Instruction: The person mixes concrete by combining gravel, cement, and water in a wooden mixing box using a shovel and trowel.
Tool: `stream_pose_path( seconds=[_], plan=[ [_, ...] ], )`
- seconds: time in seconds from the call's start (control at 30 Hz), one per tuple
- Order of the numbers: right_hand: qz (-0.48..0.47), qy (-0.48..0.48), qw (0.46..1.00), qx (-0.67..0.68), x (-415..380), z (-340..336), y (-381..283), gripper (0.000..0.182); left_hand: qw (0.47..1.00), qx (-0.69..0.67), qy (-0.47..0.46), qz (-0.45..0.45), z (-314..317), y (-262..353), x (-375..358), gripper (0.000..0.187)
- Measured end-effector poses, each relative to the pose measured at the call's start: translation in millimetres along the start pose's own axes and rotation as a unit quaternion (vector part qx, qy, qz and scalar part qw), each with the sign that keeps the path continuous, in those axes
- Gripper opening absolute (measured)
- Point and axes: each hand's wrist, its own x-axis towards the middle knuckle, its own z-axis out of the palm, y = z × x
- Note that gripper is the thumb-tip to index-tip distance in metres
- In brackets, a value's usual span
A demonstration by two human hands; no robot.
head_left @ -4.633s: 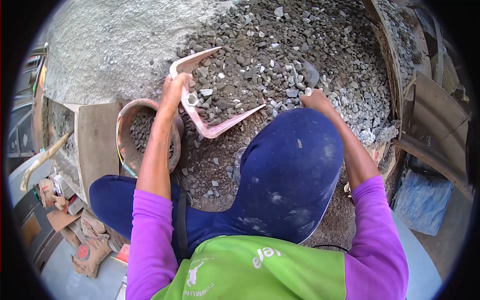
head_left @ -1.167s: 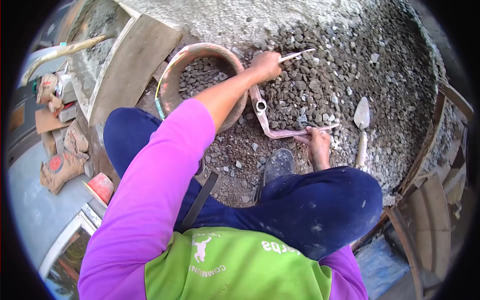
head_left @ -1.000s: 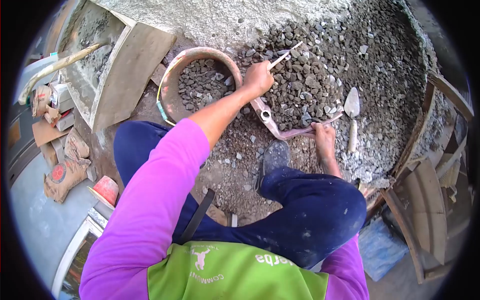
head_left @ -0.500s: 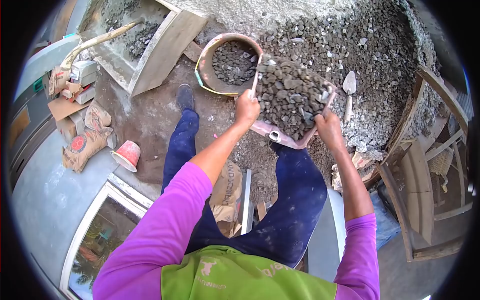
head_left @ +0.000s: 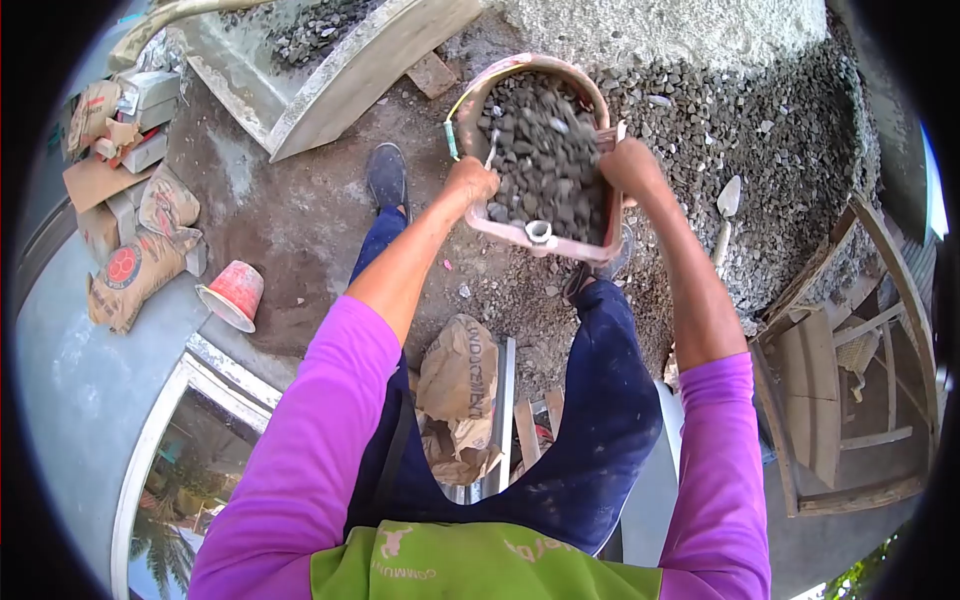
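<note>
Daylight on dusty brown ground (head_left: 318, 215); a white-framed window (head_left: 215, 440) shows fronds (head_left: 165, 552).

The pink pan (head_left: 575, 246) of grey gravel (head_left: 545, 165) spans left grip (head_left: 473, 184) to right grip (head_left: 630, 170), open end over the bucket (head_left: 522, 64).

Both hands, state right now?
Left hand: closed, holding the pink dustpan by its left side.
Right hand: closed, holding the pink dustpan's right side.

Bucket (head_left: 530, 62) mouth was pretty much blocked
From where I stood, the loaded pan (head_left: 580, 247), left hand (head_left: 472, 182) and right hand (head_left: 632, 168) crowded it; you could've reached across the dirt (head_left: 310, 235) between the big trough (head_left: 370, 78) and red pail (head_left: 235, 295).
</note>
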Motion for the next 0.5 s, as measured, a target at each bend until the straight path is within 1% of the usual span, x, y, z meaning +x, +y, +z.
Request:
stream_pose_path(
  seconds=[0.07,0.1,0.13,0.17,0.23,0.27,0.3,0.33,0.37,0.4,0.43,0.47,0.5],
  plan=[
    [-0.047,0.013,0.996,-0.069,4.9,-13.7,-6.4,0.027,0.996,-0.040,-0.066,-0.046,-23.0,9.9,-9.8,0.016],
    [-0.099,0.017,0.983,-0.156,11.4,-15.7,-2.5,0.026,0.991,-0.059,-0.097,-0.067,-30.1,13.5,-12.6,0.015],
    [-0.149,0.031,0.958,-0.241,17.9,-17.7,1.1,0.026,0.985,-0.122,-0.114,-0.048,-17.5,-2.5,-0.6,0.015],
    [-0.115,0.016,0.972,-0.203,10.4,-25.8,-4.1,0.025,0.974,-0.184,-0.131,-0.033,6.5,-33.7,23.3,0.015],
    [-0.041,0.003,0.994,-0.104,1.4,-30.2,1.5,0.026,0.954,-0.264,-0.143,0.015,-3.9,-18.1,-12.5,0.020],
    [-0.083,0.036,0.989,-0.116,6.5,-27.5,26.0,0.026,0.955,-0.250,-0.153,0.043,-17.5,4.8,-42.5,0.033],
    [-0.125,0.067,0.982,-0.128,17.0,-24.7,60.4,0.026,0.942,-0.271,-0.200,0.011,-17.7,12.6,-52.0,0.037],
    [-0.089,0.077,0.990,-0.083,0.4,-32.2,66.7,0.026,0.924,-0.291,-0.246,-0.022,-17.3,16.0,-56.8,0.041],
    [-0.053,0.089,0.994,-0.036,-16.9,-40.0,72.6,0.025,0.911,-0.301,-0.284,-0.005,-14.5,15.8,-59.7,0.040],
    [0.061,0.077,0.993,0.069,-49.3,-60.4,61.0,0.025,0.916,-0.304,-0.258,-0.047,-18.4,22.0,-59.4,0.046],
    [-0.043,0.075,0.994,-0.069,-14.5,-63.3,124.2,0.025,0.919,-0.306,-0.232,-0.090,-25.0,31.7,-61.0,0.053],
    [-0.051,0.070,0.995,-0.054,-3.6,-72.9,155.1,0.025,0.919,-0.309,-0.205,-0.132,-29.2,36.1,-60.0,0.061],
    [-0.059,0.065,0.995,-0.039,7.0,-82.7,185.4,0.025,0.941,-0.315,-0.095,-0.083,-21.9,26.4,-46.7,0.072]
  ],
)
